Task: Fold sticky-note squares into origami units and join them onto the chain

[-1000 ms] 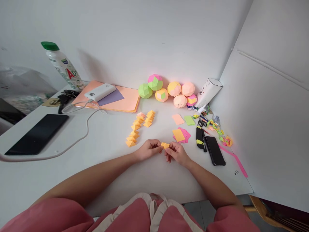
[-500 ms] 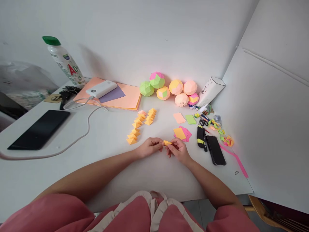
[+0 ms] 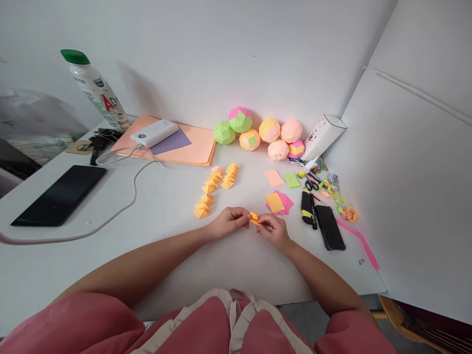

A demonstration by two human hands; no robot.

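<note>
Between my two hands is a small folded orange paper piece point(image 3: 254, 216). The fingertips of my left hand point(image 3: 232, 222) pinch its left side. My right hand point(image 3: 273, 230) is closed on its right side, with thumb and forefinger together. Left of the hands, folded orange paper units point(image 3: 206, 199) stand in two rows, with a pale pink one at the back. Just behind my right hand lie an orange paper sheet point(image 3: 275, 202) and pink sheets point(image 3: 286, 203) under it. Farther back are peach sheets point(image 3: 274, 178) and green sheets point(image 3: 291, 180).
Several faceted paper balls point(image 3: 240, 119) sit against the wall, beside a white box point(image 3: 326, 136). A utility knife point(image 3: 307, 206), scissors point(image 3: 311, 185) and a black phone point(image 3: 330, 227) lie right. Leftward are a power bank point(image 3: 155, 132), a cable point(image 3: 134, 189), a tablet point(image 3: 61, 196) and a bottle point(image 3: 98, 93).
The folded orange paper piece has turned and tilted between my fingers. My right fingers have shifted their grip and curled in closer. The things on the table stay where they were.
</note>
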